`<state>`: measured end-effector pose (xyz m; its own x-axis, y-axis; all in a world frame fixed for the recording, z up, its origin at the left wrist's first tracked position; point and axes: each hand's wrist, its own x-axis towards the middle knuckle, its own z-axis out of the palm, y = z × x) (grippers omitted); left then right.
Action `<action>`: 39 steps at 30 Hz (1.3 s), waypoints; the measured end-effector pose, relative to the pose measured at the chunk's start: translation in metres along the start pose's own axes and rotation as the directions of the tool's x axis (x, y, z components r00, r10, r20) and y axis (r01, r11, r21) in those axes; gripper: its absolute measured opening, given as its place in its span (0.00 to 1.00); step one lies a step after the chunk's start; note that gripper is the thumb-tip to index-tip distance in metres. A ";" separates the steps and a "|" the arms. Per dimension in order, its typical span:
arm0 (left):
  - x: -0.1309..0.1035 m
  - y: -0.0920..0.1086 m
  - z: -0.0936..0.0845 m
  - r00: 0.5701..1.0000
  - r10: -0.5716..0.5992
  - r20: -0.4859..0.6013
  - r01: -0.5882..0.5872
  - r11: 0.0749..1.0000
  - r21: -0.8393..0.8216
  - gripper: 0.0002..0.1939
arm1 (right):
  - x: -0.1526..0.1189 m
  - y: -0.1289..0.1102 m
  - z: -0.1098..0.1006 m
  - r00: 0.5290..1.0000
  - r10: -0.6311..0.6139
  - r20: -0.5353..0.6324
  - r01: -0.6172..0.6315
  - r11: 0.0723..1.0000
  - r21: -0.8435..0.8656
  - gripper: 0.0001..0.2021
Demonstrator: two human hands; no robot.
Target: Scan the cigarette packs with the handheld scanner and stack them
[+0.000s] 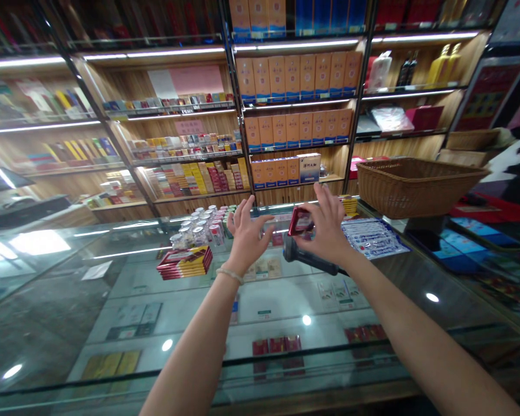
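Observation:
Between the thumb and fingers of my right hand (327, 228) is a small red cigarette pack (300, 222), held up above the glass counter. My left hand (250, 234), a pale bracelet at its wrist, hovers with fingers spread and nothing in them. Below my right hand a dark handheld scanner (307, 257) lies on the glass, partly covered by the hand. To the left of my left hand sits a stack of red and yellow packs (185, 263). Several small clear-lidded jars (199, 227) stand just behind that stack.
The glass display counter (286, 312) spans the front, with packs showing inside. A wicker basket (420, 188) stands at the right, near blue-and-white packets (372, 238) and a yellow stack (349, 206). Shelves of orange boxes (299, 78) and cigarette packs line the wall.

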<state>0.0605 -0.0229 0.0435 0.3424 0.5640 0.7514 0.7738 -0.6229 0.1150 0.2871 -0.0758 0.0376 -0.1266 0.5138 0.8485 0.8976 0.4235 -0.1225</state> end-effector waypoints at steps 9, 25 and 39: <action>0.002 0.028 -0.001 0.999 -0.044 -0.033 0.042 0.998 -0.047 0.17 | -0.005 -0.004 0.009 0.992 -0.102 0.074 0.111 0.985 -0.134 0.26; 0.011 0.007 0.006 0.938 -0.341 -0.058 0.321 0.920 -0.226 0.09 | -0.008 0.024 0.017 0.995 -0.009 0.100 0.020 0.993 -0.117 0.41; 0.004 -0.007 0.010 0.967 -0.252 -0.045 0.246 0.963 -0.110 0.14 | -0.008 0.037 0.020 0.999 -0.019 0.034 0.025 0.985 -0.170 0.31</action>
<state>0.0622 -0.0105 0.0392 0.1115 0.6777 0.7268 0.7705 -0.5208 0.3675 0.3127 -0.0497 0.0164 -0.1580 0.5305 0.8329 0.9529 0.3029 -0.0122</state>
